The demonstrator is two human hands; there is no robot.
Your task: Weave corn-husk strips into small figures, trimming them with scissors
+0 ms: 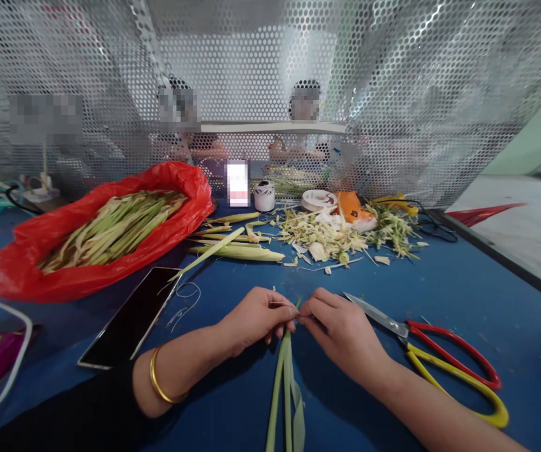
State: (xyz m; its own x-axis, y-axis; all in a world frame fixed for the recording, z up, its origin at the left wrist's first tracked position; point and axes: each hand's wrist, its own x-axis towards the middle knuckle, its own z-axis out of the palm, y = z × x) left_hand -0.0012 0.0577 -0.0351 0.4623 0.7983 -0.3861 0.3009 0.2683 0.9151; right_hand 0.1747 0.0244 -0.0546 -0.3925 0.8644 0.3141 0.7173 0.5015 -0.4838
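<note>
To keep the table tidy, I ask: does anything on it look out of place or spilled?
Yes: plant scraps lie in a messy heap with bits strayed over the table, and one stem has its tip over the corner of the phone.

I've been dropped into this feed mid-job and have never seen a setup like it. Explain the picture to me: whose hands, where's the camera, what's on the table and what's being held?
There is no machine here, just one person's bare hands. The single picture comes from a camera on that person's head, looking forward and down, so we see roughly what they see.

The left hand grips green stalks near their far end. The right hand pinches close beside it, on something too small to make out.

On the blue table, a phone and a red bag of leaves lie to the left. Scraps lie beyond the hands, and scissors to the right. At the back rises a perforated screen.
</note>
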